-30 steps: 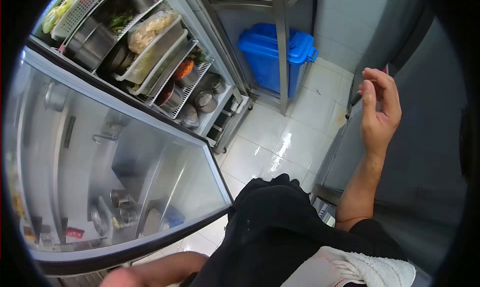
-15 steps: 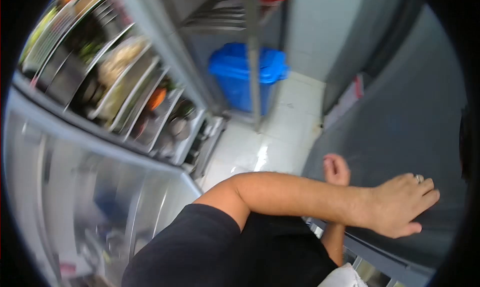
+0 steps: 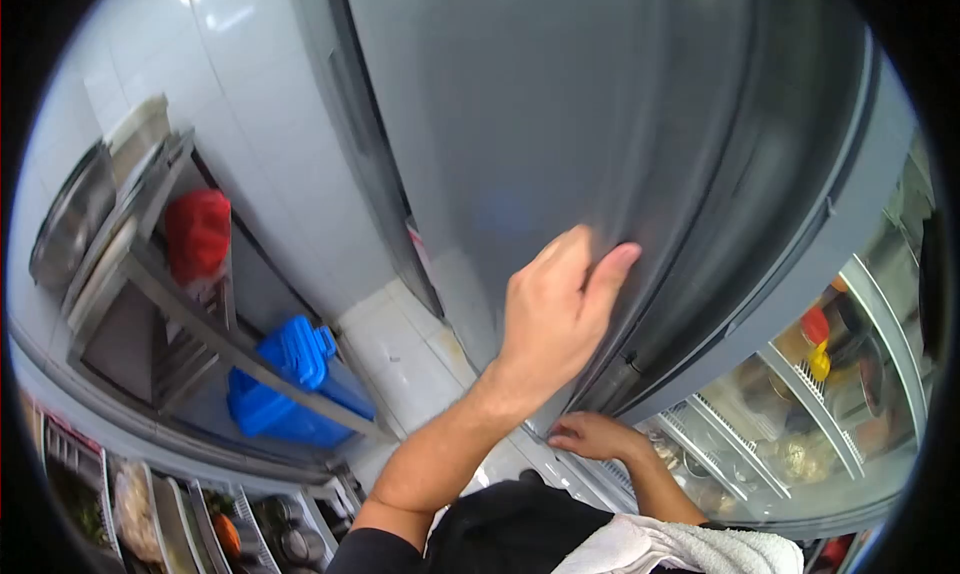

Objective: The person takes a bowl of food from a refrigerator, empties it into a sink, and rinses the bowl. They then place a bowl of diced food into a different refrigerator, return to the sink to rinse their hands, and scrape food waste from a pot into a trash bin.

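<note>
My left hand (image 3: 555, 314) is against the large grey door (image 3: 500, 124), its thumb held apart from the other fingers. Those fingertips are partly hidden. Lower and to the right, my right hand (image 3: 598, 437) has its fingers bent round the lower corner of the grey door, near the dark gap beside it. Right of both hands stands a glass-fronted fridge (image 3: 745, 374) with white wire shelves, where red and yellow items show.
A blue lidded bin (image 3: 300, 359) stands on the white tiled floor (image 3: 400, 349) at left. Near it are a metal rack (image 3: 250, 359), a red item (image 3: 197, 236) and large metal pans (image 3: 72, 214). Open shelves of food (image 3: 135, 509) line the lower left. A white towel (image 3: 670, 549) hangs over my front.
The view has turned to the right, bringing the second fridge into sight. My left hand now bends against the grey door, and my right hand has moved to its lower corner.
</note>
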A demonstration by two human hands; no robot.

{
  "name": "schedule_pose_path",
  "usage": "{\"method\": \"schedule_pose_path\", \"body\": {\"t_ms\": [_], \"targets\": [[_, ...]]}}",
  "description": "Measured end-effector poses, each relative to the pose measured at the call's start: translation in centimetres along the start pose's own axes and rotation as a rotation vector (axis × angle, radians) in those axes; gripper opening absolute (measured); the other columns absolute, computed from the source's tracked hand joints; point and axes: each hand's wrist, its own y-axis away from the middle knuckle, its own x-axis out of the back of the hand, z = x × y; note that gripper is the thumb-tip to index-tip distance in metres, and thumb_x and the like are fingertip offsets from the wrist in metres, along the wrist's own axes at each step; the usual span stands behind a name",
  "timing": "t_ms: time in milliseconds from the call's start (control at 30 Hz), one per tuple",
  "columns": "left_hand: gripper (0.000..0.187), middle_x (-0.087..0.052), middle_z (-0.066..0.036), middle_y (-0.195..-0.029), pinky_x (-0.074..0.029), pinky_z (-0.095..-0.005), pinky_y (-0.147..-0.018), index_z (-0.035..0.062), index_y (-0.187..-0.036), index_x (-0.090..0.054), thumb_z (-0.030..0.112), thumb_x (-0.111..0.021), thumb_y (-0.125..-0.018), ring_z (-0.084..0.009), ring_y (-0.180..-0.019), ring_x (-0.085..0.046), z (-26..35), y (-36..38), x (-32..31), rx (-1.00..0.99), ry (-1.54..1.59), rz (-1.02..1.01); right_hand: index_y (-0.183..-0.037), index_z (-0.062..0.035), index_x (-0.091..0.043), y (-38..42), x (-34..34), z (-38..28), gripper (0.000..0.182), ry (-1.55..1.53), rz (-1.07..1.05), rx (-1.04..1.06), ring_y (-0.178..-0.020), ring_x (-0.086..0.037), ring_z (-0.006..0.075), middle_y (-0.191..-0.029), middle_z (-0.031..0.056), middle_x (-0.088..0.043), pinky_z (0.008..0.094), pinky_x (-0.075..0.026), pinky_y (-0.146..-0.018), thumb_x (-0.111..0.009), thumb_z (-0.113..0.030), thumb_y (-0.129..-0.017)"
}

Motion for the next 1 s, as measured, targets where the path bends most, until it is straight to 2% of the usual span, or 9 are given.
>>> {"method": "schedule_pose_path", "body": {"t_ms": [33,167,233,500,567,633,833,867,1000], "targets": [[0.038,-0.049,-0.017,-0.068,-0.042,-0.0406,-0.054,-0.0014,-0.078,-0.048,0.025,-0.068,-0.096,-0.0361,-0.059,-0.049,0.2,0.3,0.1,0.002,-0.014,0.017,-0.111,-0.0017,-0.066,0.6,1.0,0.1,0.048,0.024,-0.037,-0.016,-0.095,-0.066,0.0382,-0.103,0.0226,-0.068,0.0453,-0.051,-0.082,-0.060,-0.046,-0.094],[0.032,-0.060,-0.009,-0.076,-0.043,-0.0303,-0.060,-0.0014,-0.097,-0.063,0.030,-0.061,-0.101,-0.0164,-0.065,-0.053,0.5,3.0,4.8,0.055,-0.005,0.066,-0.112,-0.0032,-0.067,2.6,4.6,-2.1,0.050,0.031,-0.011,-0.153,-0.100,-0.066,0.0393,-0.105,0.0233,-0.069,0.0474,-0.051,-0.083,-0.057,-0.049,-0.095],[0.041,-0.051,0.004,-0.074,-0.037,-0.0261,-0.059,0.0056,-0.082,-0.054,0.039,-0.050,-0.106,-0.0056,-0.069,-0.043,1.3,4.4,7.2,0.100,-0.009,0.134,-0.112,-0.0039,-0.067,2.4,5.9,-2.9,0.048,0.114,0.026,-0.177,-0.102,-0.066,0.0395,-0.106,0.0237,-0.069,0.0481,-0.051,-0.084,-0.057,-0.048,-0.095],[0.040,-0.065,-0.008,-0.104,-0.054,-0.0321,-0.079,0.0027,-0.119,-0.057,0.039,-0.049,-0.104,-0.0182,-0.091,-0.064,-3.4,9.7,18.2,0.226,0.426,0.594,-0.121,-0.0029,-0.063,-1.5,5.1,-7.0,0.049,0.218,0.026,0.047,-0.110,-0.062,0.0395,-0.117,0.0217,-0.066,0.0467,-0.049,-0.093,-0.058,-0.044,-0.094],[0.046,-0.059,-0.009,-0.123,-0.052,-0.0375,-0.093,0.0066,-0.133,-0.050,0.042,-0.045,-0.105,-0.0229,-0.111,-0.060,-4.7,10.5,22.0,0.218,0.379,0.564,-0.122,-0.0026,-0.062,-2.2,4.2,-7.2,0.049,0.198,0.011,0.090,-0.111,-0.062,0.0393,-0.118,0.0210,-0.066,0.0468,-0.049,-0.094,-0.058,-0.043,-0.095],[0.053,-0.060,-0.006,-0.123,-0.050,-0.0355,-0.095,0.0071,-0.136,-0.050,0.049,-0.045,-0.104,-0.0215,-0.110,-0.060,-3.9,10.1,23.7,0.246,0.376,0.785,-0.122,-0.0026,-0.061,-3.0,3.3,-6.7,0.048,0.198,-0.018,0.118,-0.111,-0.062,0.0390,-0.117,0.0205,-0.066,0.0470,-0.049,-0.094,-0.058,-0.042,-0.095],[0.094,-0.047,-0.015,-0.146,-0.037,-0.0411,-0.111,0.0039,-0.152,-0.033,0.070,-0.058,-0.089,-0.0255,-0.134,-0.046,-5.8,12.0,29.1,0.083,0.183,0.585,-0.121,-0.0012,-0.061,-4.4,2.7,-6.3,0.046,0.257,-0.024,0.120,-0.109,-0.062,0.0391,-0.114,0.0216,-0.066,0.0471,-0.049,-0.093,-0.059,-0.039,-0.096],[0.092,-0.048,-0.016,-0.144,-0.034,-0.0406,-0.112,0.0016,-0.151,-0.033,0.055,-0.072,-0.087,-0.0278,-0.131,-0.046,-4.9,11.7,28.5,0.071,-0.149,0.583,-0.120,0.0003,-0.061,-4.5,2.9,-6.7,0.045,0.257,-0.009,0.117,-0.108,-0.062,0.0394,-0.114,0.0222,-0.066,0.0463,-0.049,-0.092,-0.059,-0.038,-0.096],[0.081,-0.048,-0.015,-0.142,-0.033,-0.0393,-0.111,-0.0009,-0.150,-0.033,0.021,-0.077,-0.086,-0.0269,-0.127,-0.048,-6.2,11.9,31.0,0.219,-0.206,0.663,-0.121,0.0016,-0.061,-5.3,2.1,-6.7,0.046,0.279,0.053,0.177,-0.107,-0.063,0.0398,-0.115,0.0229,-0.066,0.0451,-0.049,-0.093,-0.060,-0.037,-0.096]]}}
